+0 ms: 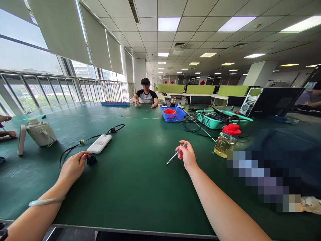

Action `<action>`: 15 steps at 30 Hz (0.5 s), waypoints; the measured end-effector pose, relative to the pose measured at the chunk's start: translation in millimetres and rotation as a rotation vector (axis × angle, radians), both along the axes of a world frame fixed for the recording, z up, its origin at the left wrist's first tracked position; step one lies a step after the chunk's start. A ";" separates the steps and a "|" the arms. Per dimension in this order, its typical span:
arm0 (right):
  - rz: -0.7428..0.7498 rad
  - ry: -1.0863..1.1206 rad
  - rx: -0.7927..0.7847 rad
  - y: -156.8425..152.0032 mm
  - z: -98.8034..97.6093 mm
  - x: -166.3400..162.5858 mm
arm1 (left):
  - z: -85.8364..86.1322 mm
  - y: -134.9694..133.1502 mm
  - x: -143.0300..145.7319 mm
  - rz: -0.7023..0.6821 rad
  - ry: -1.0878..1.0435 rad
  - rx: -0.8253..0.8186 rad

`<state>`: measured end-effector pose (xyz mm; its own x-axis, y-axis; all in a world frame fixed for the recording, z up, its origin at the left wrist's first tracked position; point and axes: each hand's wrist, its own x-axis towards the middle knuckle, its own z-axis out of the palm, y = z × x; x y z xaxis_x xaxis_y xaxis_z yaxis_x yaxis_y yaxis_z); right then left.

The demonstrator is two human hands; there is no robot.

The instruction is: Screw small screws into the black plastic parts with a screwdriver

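In the head view, my right hand (187,155) grips a thin screwdriver (173,158) above the green table (140,187), its metal tip slanting down to the left. Over on the left, my left hand (74,167) has its fingers pinched together; what they hold, if anything, is too small to make out. Right beside those fingertips is a small black object (91,161). Just beyond lies a white power-bank-like box (99,144) with printed text. A black cable (86,141) with a yellow tag runs behind it.
A red-lidded jar (225,144) of yellowish liquid stands at right, by a dark cloth (283,157). Behind are a blue basket (173,117) and a green basket (213,123) of cables. A beige bag-like container (41,132) stands at left. Another person (145,95) sits opposite.
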<state>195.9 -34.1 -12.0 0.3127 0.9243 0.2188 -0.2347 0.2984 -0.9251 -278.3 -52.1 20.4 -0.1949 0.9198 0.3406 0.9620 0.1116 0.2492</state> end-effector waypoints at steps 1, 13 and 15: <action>-0.002 -0.001 0.001 -0.3 0.5 -0.2 | 2.2 -2.1 3.3 0.014 0.025 -0.003; 0.007 0.005 0.006 -1.0 2.4 -1.2 | 51.0 5.7 42.9 0.301 0.009 -0.247; 0.008 0.002 0.005 -1.4 3.3 -1.4 | 51.5 7.3 42.5 0.326 -0.020 -0.268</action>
<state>194.5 -35.5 -8.7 0.3060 0.9256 0.2228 -0.2390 0.3012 -0.9231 -235.9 -44.8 71.9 -0.4944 0.8645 0.0906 0.8609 0.4725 0.1886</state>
